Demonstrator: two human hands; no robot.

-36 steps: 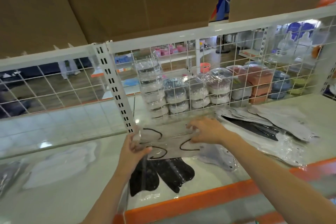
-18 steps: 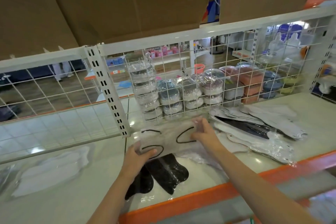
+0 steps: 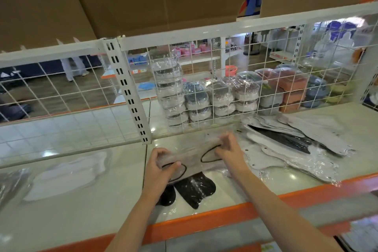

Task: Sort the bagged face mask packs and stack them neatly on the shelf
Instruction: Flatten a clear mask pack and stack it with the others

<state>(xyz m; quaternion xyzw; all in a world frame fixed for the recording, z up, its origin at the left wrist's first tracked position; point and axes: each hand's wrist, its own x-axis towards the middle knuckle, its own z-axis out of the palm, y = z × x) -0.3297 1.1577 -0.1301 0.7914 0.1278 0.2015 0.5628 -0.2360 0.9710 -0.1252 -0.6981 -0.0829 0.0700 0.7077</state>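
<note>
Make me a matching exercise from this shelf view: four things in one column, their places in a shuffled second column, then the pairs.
1. grey mask pack
2. black mask pack
3. white mask pack
4. heap of mask packs

A. on the shelf, far left
B. held in both hands
C. spread at the right, by the wire grid
D. lying under the held pack, near the orange edge

Pairs: 1-B, 2-D, 3-A, 4-C

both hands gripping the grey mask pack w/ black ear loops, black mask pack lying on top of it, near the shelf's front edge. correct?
One error: the black mask pack lies under the grey mask pack, not on top, as the head view shows. The rest stands: the left hand and right hand both grip the grey pack.
</note>
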